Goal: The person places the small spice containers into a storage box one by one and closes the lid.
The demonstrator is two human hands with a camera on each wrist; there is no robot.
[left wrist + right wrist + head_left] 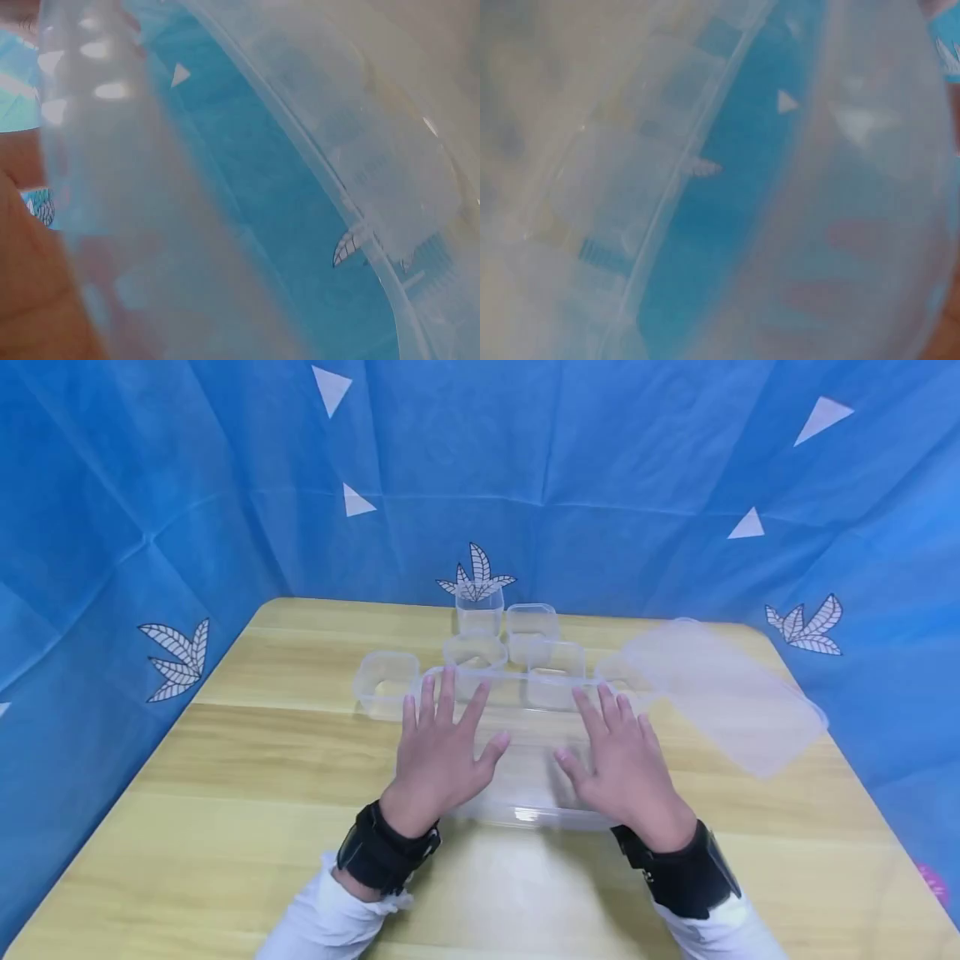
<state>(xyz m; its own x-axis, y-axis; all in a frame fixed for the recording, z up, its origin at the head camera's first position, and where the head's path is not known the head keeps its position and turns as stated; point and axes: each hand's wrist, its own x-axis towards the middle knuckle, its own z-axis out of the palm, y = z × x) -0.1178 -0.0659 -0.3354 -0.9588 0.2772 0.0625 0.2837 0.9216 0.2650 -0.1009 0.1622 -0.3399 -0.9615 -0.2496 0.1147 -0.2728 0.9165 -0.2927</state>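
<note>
My left hand (441,758) is spread with straight fingers above the left part of a large clear plastic box (525,816). Over the box's right part is my right hand (628,770), its fingers also straight and pointing forward. Nothing is held in either hand. Whether the palms touch the box cannot be told. In the left wrist view, the clear box wall (202,187) fills much of the picture, with part of the palm at the left edge. Blurred plastic likewise covers the right wrist view. Small clear cups stand around the box's far side, including one cup (387,683) left of it.
Several more clear cups, among them a tall one (480,610) and a square one (532,625), are near the table's back edge. A flat translucent lid (738,706) lies to the right on the wooden table (247,827). A blue curtain (600,460) surrounds the table.
</note>
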